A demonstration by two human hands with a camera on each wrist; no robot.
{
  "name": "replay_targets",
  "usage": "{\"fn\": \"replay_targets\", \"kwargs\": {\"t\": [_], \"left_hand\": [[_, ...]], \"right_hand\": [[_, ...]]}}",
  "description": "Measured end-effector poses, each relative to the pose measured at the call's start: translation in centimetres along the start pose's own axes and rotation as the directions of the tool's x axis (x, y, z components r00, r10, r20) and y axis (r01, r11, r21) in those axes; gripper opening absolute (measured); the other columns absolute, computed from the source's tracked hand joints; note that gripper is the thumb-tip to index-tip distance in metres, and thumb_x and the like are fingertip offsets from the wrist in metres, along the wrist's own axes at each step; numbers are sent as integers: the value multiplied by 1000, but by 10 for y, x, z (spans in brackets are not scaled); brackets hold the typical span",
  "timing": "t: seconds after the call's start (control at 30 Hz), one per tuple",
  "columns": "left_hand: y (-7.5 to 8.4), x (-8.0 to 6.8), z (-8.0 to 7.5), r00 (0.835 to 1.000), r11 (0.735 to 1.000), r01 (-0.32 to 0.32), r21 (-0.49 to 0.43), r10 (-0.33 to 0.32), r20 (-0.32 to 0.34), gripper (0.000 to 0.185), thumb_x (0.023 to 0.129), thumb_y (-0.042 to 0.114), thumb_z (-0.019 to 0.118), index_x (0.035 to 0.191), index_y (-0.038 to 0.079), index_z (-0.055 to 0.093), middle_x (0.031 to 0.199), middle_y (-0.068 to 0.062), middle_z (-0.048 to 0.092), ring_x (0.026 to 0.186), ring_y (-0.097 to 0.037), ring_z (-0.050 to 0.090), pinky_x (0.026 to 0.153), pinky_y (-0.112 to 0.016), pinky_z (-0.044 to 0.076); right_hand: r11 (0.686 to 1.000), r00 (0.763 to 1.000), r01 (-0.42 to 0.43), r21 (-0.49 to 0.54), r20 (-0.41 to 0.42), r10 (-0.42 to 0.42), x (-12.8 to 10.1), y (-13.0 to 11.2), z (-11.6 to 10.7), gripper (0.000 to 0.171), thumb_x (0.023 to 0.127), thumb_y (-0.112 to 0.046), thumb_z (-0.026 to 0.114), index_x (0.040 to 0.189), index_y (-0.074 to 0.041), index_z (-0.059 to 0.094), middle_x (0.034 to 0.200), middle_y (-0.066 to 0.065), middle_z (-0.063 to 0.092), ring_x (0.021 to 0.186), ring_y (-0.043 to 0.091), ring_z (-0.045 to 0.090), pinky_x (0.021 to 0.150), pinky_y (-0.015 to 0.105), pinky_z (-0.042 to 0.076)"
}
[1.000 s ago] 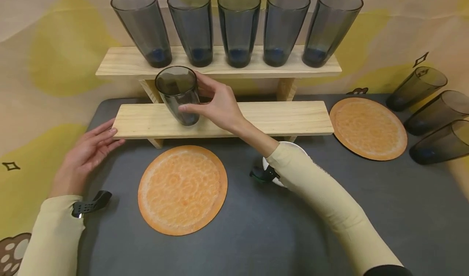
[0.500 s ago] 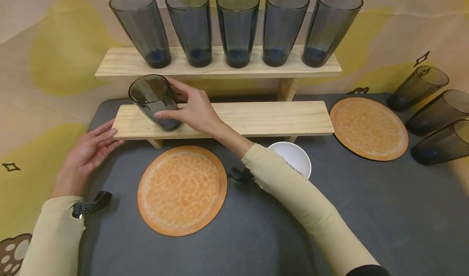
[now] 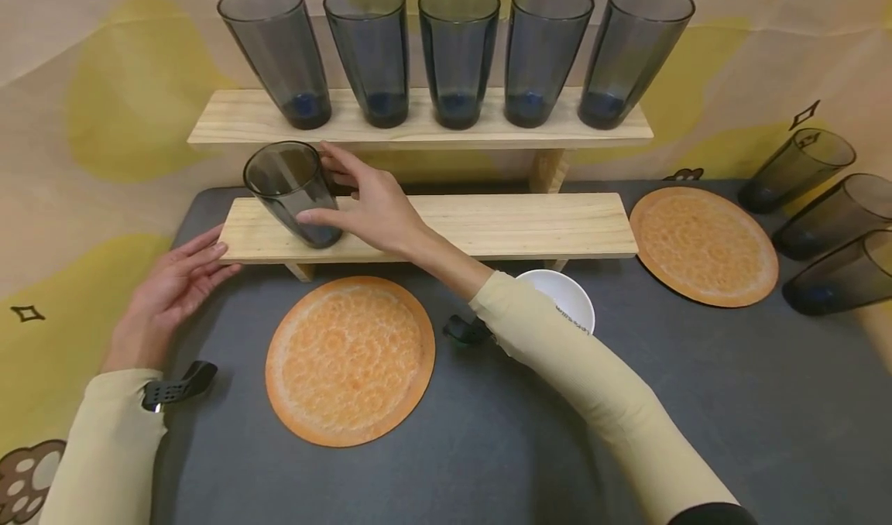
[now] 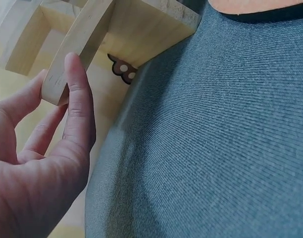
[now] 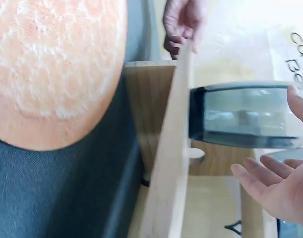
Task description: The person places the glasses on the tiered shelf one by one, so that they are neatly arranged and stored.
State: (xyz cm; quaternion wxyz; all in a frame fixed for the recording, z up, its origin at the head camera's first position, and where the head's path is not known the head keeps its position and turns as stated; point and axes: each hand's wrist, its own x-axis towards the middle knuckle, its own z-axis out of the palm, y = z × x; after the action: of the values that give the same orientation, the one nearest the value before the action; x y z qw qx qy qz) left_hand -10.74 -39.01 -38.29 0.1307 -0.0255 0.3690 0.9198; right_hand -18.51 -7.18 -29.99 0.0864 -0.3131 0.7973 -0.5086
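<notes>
A dark tinted drinking glass [image 3: 289, 188] stands upright near the left end of the lower wooden shelf [image 3: 516, 223]. My right hand [image 3: 376, 207] is around it from the right, thumb in front and fingers behind. In the right wrist view, a gap shows between my fingertips [image 5: 239, 172] and the glass, while the thumb overlaps its rim end. My left hand [image 3: 177, 277] pinches the left end of the lower board; in the left wrist view the fingers [image 4: 78, 94] lie on either side of it.
Several tinted glasses [image 3: 456, 60] line the upper shelf [image 3: 216, 122]. Three more glasses [image 3: 829, 277] stand at the right, beside an orange round placemat [image 3: 704, 246]. Another round placemat [image 3: 348, 362] lies in front of the shelf. A white bowl [image 3: 567, 296] is partly hidden by the right sleeve.
My right hand has moved left along the lower shelf with the glass, which has stayed at the left end since half a second ago. The left hand has kept its place.
</notes>
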Motion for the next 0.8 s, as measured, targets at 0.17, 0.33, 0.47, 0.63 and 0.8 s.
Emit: {"fn": "replay_targets", "kwargs": {"t": [0.17,0.33,0.47,0.63,0.8], "left_hand": [[0,1,0,1000,1000,-1,4,1,4,38,101,-11,34,126,-1,62,119,-20,66,105,-30,67,85,-41,58],[1,1,1,1000,1000,-1,-4,1,12,39,101,-11,34,126,-1,62,119,-20,66,106,-30,67,85,-41,58],[1,1,1,1000,1000,8,-26,-8,20,39,102,-11,32,127,-1,61,120,-20,66,107,-31,66,86,-42,58],[3,0,-1,1000,1000,13,-28,-13,14,39,102,-11,33,127,-1,61,120,-21,65,106,-31,66,85,-42,58],[2,-1,-1,1000,1000,7,-26,-6,22,40,102,-11,32,128,-1,60,120,-21,65,107,-31,66,86,-42,58]], "right_hand": [[1000,999,18,-2,-28,-18,-11,-1,-18,82,83,-37,79,151,-19,37,146,-1,49,129,10,49,99,18,44],[998,998,55,-39,-27,-56,-25,-3,-41,73,86,-36,77,148,-18,43,147,-2,48,129,8,48,99,23,47],[994,996,85,-71,-19,-86,-37,-2,-67,68,88,-33,75,146,-14,46,146,0,50,129,12,50,101,24,46],[992,994,72,-103,-76,-80,-55,3,-105,58,89,-28,75,140,-10,53,139,1,56,127,13,52,101,24,46],[995,987,1,-97,-160,-17,-79,15,-138,54,90,-22,73,139,-10,55,134,3,60,121,17,58,100,32,49]]}}
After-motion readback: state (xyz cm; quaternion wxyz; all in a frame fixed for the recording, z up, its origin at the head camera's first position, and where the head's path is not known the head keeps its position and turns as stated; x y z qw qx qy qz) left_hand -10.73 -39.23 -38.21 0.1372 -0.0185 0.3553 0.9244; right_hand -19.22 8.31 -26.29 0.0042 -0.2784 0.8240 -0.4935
